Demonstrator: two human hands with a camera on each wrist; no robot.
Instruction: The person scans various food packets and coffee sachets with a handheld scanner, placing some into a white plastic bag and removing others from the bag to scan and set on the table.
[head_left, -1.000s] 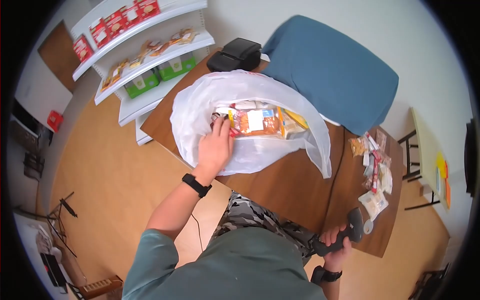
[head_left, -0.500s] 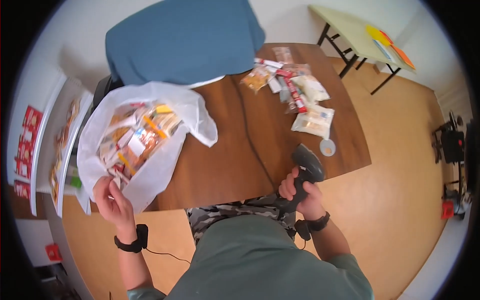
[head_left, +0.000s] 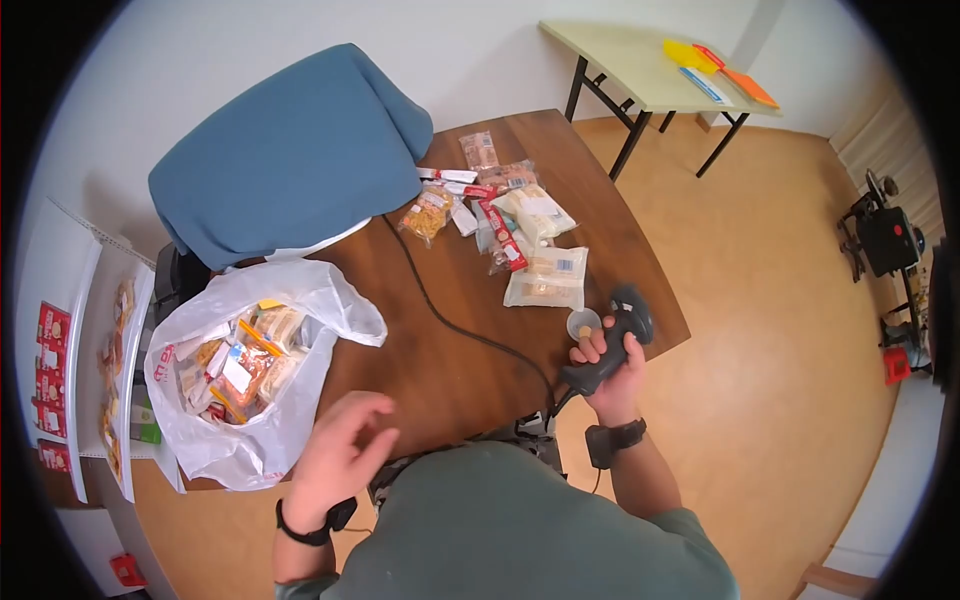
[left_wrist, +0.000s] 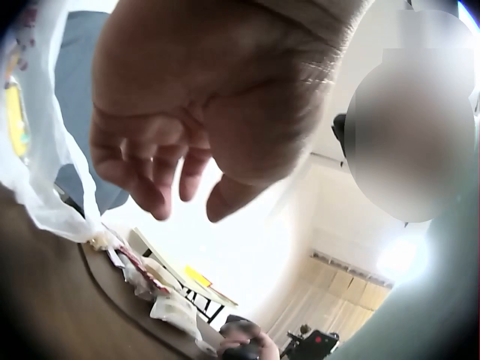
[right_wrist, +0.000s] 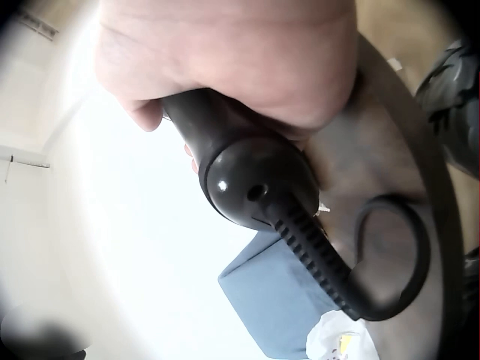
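Observation:
My right hand (head_left: 618, 388) grips the handle of a black handheld barcode scanner (head_left: 632, 310), its head pointing up and away over the table's right front edge. In the right wrist view its ribbed cord (right_wrist: 311, 259) loops out of the handle's end. With loosely bent fingers and nothing in it, my left hand (head_left: 342, 455) hovers at the table's front edge, right of a white plastic bag (head_left: 245, 462). Packaged snacks (head_left: 238, 372) fill the bag's open mouth. A cream-coloured packet (head_left: 545, 278) lies beyond the scanner, near a small round disc (head_left: 576, 322).
Several more packets (head_left: 505, 225) lie heaped on the brown table (head_left: 455, 385), and a cord crosses its middle. A blue cloth (head_left: 290, 160) drapes a bulky thing at the back. Shelves (head_left: 120, 385) with red packages stand left; another table (head_left: 640, 65) stands far right.
My left hand has come out of the bag, empty, and moved right to the table's front edge. The head view has swung right. My right hand keeps the scanner, now higher over the table edge.

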